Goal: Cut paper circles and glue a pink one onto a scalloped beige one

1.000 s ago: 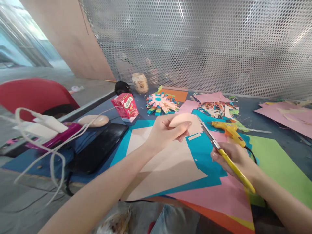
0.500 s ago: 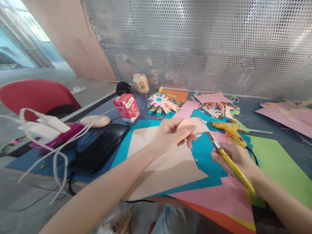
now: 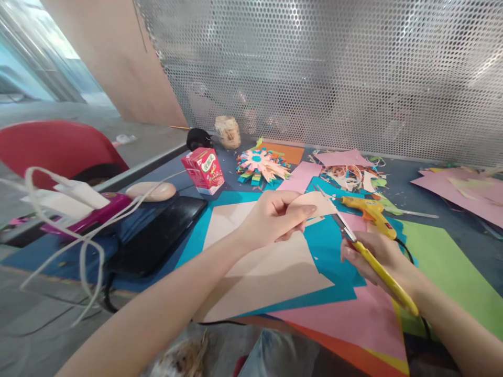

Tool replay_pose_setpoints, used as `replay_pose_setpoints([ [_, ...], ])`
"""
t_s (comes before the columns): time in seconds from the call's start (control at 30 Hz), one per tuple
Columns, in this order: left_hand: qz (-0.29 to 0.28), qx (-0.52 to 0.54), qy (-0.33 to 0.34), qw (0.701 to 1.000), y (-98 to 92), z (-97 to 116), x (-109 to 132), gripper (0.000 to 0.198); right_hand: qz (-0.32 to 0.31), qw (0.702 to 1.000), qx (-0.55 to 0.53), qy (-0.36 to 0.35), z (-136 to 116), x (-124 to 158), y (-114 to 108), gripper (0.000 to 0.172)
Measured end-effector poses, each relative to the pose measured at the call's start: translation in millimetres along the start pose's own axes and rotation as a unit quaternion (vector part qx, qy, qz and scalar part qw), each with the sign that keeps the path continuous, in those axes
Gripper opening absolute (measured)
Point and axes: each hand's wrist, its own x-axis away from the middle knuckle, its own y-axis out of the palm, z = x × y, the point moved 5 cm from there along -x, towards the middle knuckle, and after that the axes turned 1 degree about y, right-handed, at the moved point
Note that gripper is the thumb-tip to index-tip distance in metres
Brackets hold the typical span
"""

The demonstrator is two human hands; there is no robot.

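My left hand [image 3: 277,217] pinches a small pale peach piece of paper [image 3: 316,201] between thumb and fingers, above the stacked sheets. Yellow-handled scissors [image 3: 371,256] are in my right hand [image 3: 387,256], with the fingers wrapped round the handles. Their blades lie at the right edge of the peach piece. Below both hands are a large peach sheet [image 3: 267,283], blue paper [image 3: 330,262] and pink paper [image 3: 353,319]. Just beyond my right hand rests a yellow hot glue gun [image 3: 371,212]. A layered paper flower [image 3: 259,162] lies farther back.
A red drink carton [image 3: 204,170], a black phone-like slab [image 3: 161,235] and a purple power strip [image 3: 86,212] with white cables stand left. Paper scraps [image 3: 349,175] lie at the back before a perforated metal screen [image 3: 314,68]. Green paper [image 3: 451,262] lies right.
The peach piece has turned slightly in my left hand, whose lower fingers have curled in. The scissors' handles have swung slightly down and right. The view has shifted a little.
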Motion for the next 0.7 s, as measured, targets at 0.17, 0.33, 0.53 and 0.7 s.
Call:
replay_pose_setpoints([
  [0.17, -0.015, -0.045, 0.0, 0.999, -1.0, 3.8, -0.2, 0.03, -0.006, 1.0, -0.017, 0.003, 5.1, 0.2, 3.1, 0.063],
  [0.33, -0.014, -0.063, 0.011, 0.998, -0.1, 3.2, -1.1, 0.031, 0.007, 1.0, -0.014, 0.011, 0.8, -0.2, -0.1, 0.065],
  [0.53, 0.012, -0.055, 0.014, 0.998, -3.0, 4.6, -1.4, 0.028, -0.014, 0.999, -0.003, 0.044, -6.5, -1.3, -3.1, 0.062],
  [0.7, 0.073, 0.025, 0.02, 0.997, -8.6, 7.2, -3.5, 0.02, 0.022, 0.999, -0.026, 0.017, 4.2, -0.1, 1.2, 0.059],
])
